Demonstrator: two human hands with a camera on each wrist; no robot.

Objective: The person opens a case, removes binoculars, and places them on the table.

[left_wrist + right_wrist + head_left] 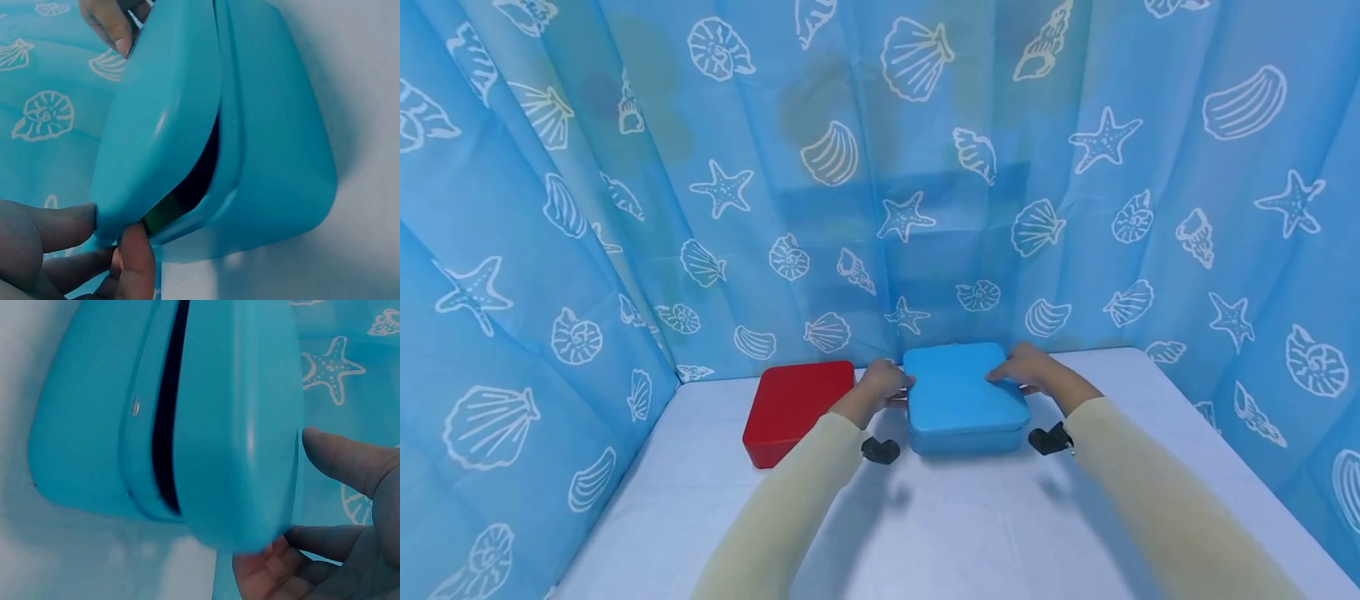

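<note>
A light blue box (967, 442) stands on the white table, and its lid (955, 387) sits slightly raised from the base. On the lid's left side my left hand (882, 383) pinches the edge between thumb and fingers. My right hand (1028, 367) holds the opposite edge, thumb on top and fingers beneath. In the left wrist view a dark gap shows between lid and box, with a bit of something green (164, 212) inside; the rest of the contents is hidden. The right wrist view shows a narrower dark gap under the lid (237, 425).
Left of the blue box, close by my left forearm, a red box (801, 400) lies on the white tabletop (970, 525). A blue curtain (865, 208) with white shell prints hangs behind the table and along both sides.
</note>
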